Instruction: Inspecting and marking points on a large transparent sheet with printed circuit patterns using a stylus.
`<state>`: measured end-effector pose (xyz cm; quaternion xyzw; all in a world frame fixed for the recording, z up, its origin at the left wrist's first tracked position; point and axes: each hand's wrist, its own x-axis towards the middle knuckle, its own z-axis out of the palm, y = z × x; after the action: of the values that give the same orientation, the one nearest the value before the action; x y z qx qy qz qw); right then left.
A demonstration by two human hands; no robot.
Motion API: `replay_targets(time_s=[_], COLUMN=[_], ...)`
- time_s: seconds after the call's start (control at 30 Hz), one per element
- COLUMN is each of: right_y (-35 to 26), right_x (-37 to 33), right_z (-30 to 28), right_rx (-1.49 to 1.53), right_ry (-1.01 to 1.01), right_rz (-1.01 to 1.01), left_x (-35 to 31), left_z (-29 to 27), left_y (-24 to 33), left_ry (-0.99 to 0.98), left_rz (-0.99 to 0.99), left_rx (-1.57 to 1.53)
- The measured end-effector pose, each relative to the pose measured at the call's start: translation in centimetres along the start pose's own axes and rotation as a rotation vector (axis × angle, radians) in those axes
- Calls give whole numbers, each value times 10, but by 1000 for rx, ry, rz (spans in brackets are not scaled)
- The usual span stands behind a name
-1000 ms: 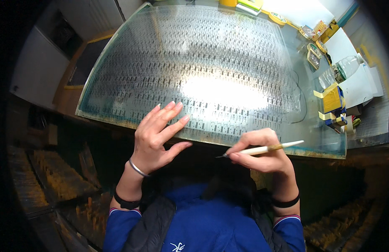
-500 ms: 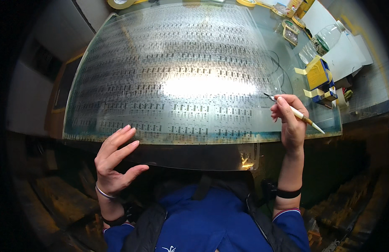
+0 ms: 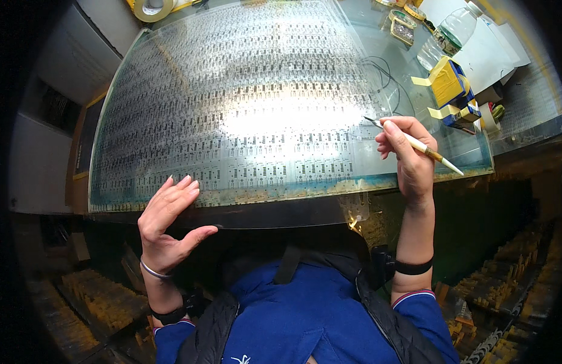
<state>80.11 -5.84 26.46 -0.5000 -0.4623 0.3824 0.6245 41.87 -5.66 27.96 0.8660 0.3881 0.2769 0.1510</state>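
A large clear film sheet (image 3: 244,88) covered in rows of small dark circuit-like patterns lies on the glass-topped table (image 3: 414,178). Between the thumb and fingers of my right hand (image 3: 411,155) is a slim brush (image 3: 419,145) with a white and brown handle. Its dark pointed tip is over the right side of the sheet, beside a bright patch of glare; whether it touches cannot be told. My left hand (image 3: 166,224) is open, fingertips resting at the sheet's near left edge and thumb stretched out over the table's dark front edge.
To the right stand a clear plastic bottle (image 3: 454,36), a blue and yellow tape dispenser (image 3: 448,85) and white papers (image 3: 490,51). A thin dark cable (image 3: 387,76) curls on the glass. A tape roll (image 3: 152,7) sits at the far left corner.
The view has shifted slightly, so the table sits higher and further left in it. My right hand still holds the brush, a little higher and further left in the picture. My left hand has barely moved.
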Motion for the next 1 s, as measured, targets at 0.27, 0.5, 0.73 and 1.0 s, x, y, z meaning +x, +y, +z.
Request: replay_targets(time_s=[0.27, 0.5, 0.73, 1.0], right_y=[-13, -12, -9, -14], right_x=[-7, -7, -6, -6], right_z=[-7, 4, 7, 5], right_rx=[-126, -265, -359, -374], right_ry=[-294, -457, -479, -526], right_rz=[95, 73, -30, 3], left_x=[9, 12, 12, 13], left_z=[6, 11, 13, 13], left_y=[-3, -9, -11, -12], left_ry=[28, 54, 57, 63], left_rz=[-55, -59, -63, -68], left_rx=[115, 123, 115, 110])
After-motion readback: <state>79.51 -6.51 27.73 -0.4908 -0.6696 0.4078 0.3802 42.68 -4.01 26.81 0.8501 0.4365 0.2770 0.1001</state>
